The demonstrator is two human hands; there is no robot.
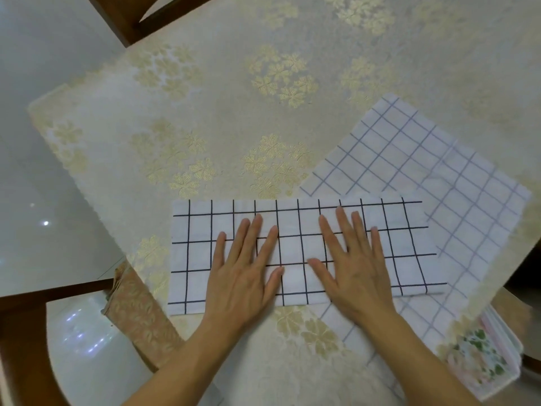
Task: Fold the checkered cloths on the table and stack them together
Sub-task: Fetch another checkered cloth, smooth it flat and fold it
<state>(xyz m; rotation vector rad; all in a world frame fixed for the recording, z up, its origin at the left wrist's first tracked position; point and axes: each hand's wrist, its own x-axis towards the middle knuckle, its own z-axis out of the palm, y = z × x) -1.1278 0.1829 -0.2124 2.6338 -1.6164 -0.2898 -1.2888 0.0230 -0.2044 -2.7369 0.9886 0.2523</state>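
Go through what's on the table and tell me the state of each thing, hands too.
Black-grid cloth: folded into a long strip, flat, overlapping the other cloth.
Purple-grid cloth: spread flat, partly under the strip.
Left hand: open, pressing flat on the strip.
Right hand: open, pressing flat on the strip.
Tablecloth: spread over the table.

Tablecloth (222, 118): cream, woven with pale gold flower clusters, and it's covering the whole table, scalloped edge running down the left side.
Hanging corner (140, 312): here the tablecloth drops off the near-left corner of the table in a pinkish-tan fold, same flower pattern.
Chair, far (126, 22): dark wood frame, tucked against the far-left edge.
Chair, near left (26, 323): dark wood again, curved rail, sitting low beside the hanging corner.
Floor (44, 118): glossy pale tiles, little light spots glinting.
Floral item (483, 358): green-and-pink print, peeking out under the table's near-right edge; can't tell what it is.
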